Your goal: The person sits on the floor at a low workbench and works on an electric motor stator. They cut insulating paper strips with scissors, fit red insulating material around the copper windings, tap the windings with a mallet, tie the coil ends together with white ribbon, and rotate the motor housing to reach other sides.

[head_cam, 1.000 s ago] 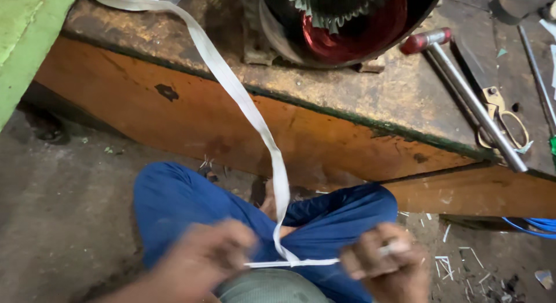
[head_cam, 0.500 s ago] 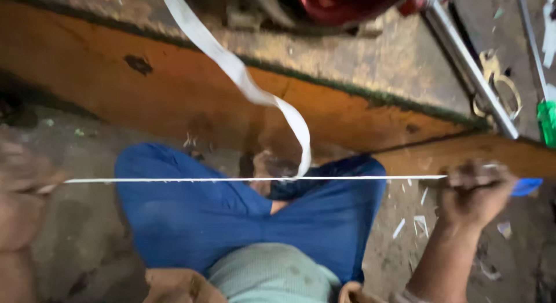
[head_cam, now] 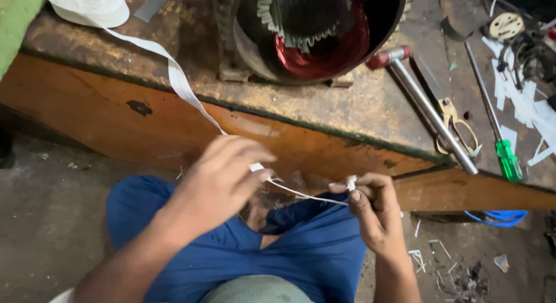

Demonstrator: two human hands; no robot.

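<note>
- The left hand (head_cam: pixel 223 178) is curled, its fingertips pinching the white cloth tape (head_cam: pixel 179 83) where it comes down off the bench.
- The right hand (head_cam: pixel 370 213) is closed too, thumb and forefinger nipping the free end of the same tape, which shows as a small white tuft at the fingertips.
- Between the 2 hands the tape runs as a thin, taut strand above the person's lap, over the blue trousers (head_cam: pixel 301 251).
- Upward from the left hand the tape climbs as a flat ribbon across the orange bench front (head_cam: pixel 87 112) to the white tape roll (head_cam: pixel 87 6) lying on the bench top at far left.
- On the bench stands a motor stator (head_cam: pixel 313 30) with red windings.
- Right of it lie a hammer (head_cam: pixel 425 106), scissors (head_cam: pixel 457 126) and a green-handled screwdriver (head_cam: pixel 509 158).
</note>
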